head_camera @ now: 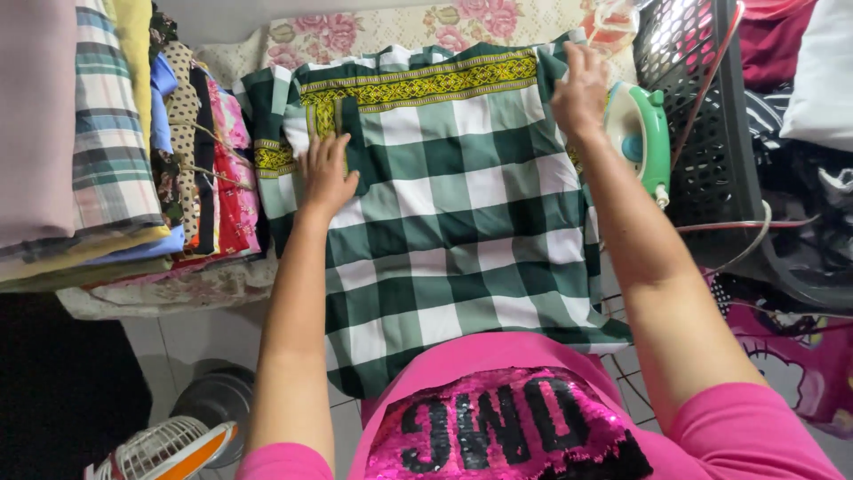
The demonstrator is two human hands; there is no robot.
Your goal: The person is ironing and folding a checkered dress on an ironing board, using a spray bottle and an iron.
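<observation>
- At the far left a stack of folded clothes [107,151] lies on the ironing surface, with plaid, yellow, blue, spotted and pink-red pieces side by side.
- Low at the left, on the tiled floor [191,338], part of a small white and orange fan [164,449] shows, with a round metal pot [218,396] just behind it.
- The left hand [325,178] lies flat and open on the green and white checked cloth [453,222], palm down and fingers spread, near the cloth's left edge and just below its yellow patterned band [418,86]. It grips nothing.
- The checked cloth is spread over the floral-covered ironing surface [355,31] in the middle of the view; its near end hangs down toward the person's pink top [524,418].
- The right hand [579,89] rests at the cloth's far right corner, fingers bent down onto the fabric edge. Whether it pinches the cloth or only presses on it, I cannot tell.
- Just right of that hand a green and white iron [641,133] stands on its end, close to the wrist but apart from the cloth's middle.
- Further right a black plastic basket [702,116] holds dark and red clothing, with a cord [737,233] trailing past it.
</observation>
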